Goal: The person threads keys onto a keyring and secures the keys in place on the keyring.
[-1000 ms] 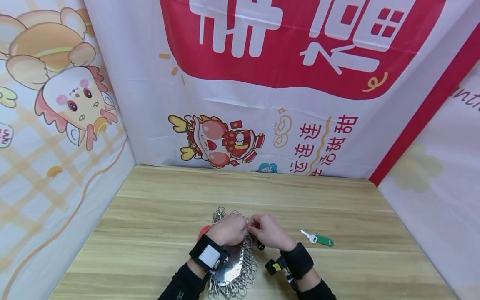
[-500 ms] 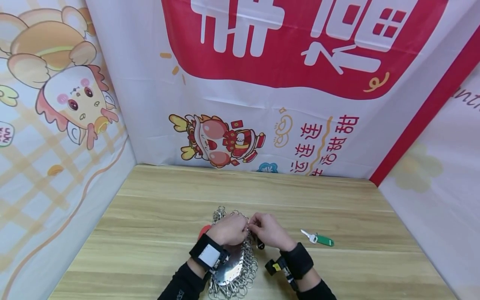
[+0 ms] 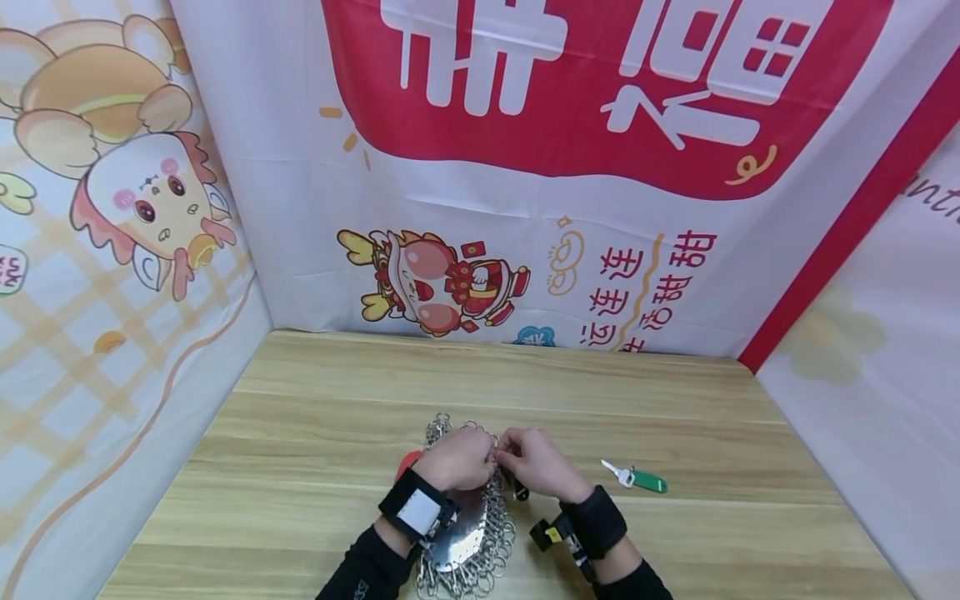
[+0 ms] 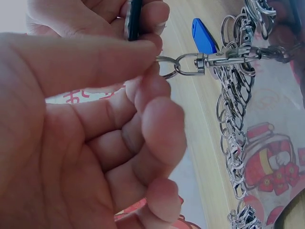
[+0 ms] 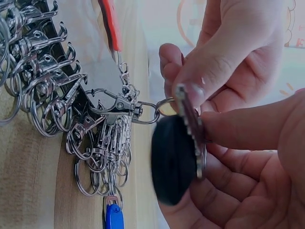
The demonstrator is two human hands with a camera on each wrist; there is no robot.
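A shiny plate (image 3: 459, 533) lies on the table, its edge lined with several metal swivel clasps carrying rings. Thumb and fingers of my left hand (image 3: 461, 458) pinch a split ring (image 4: 167, 67), which links to a swivel clasp (image 4: 224, 59) hooked on the plate's edge. Close beside it, my right hand (image 3: 538, 462) pinches a key with a black head (image 5: 169, 162), its toothed blade (image 5: 189, 124) lying against the fingers at the ring. Whether the key is threaded on the ring I cannot tell. My left thumb (image 5: 209, 71) shows above the key.
A key with a green tag (image 3: 648, 482) lies on the wooden table (image 3: 337, 392) to the right. A blue tag (image 5: 114, 217) hangs from one of the other rings. Something red (image 3: 407, 463) peeks out left of my left hand. Printed cloth walls (image 3: 285, 208) enclose the table.
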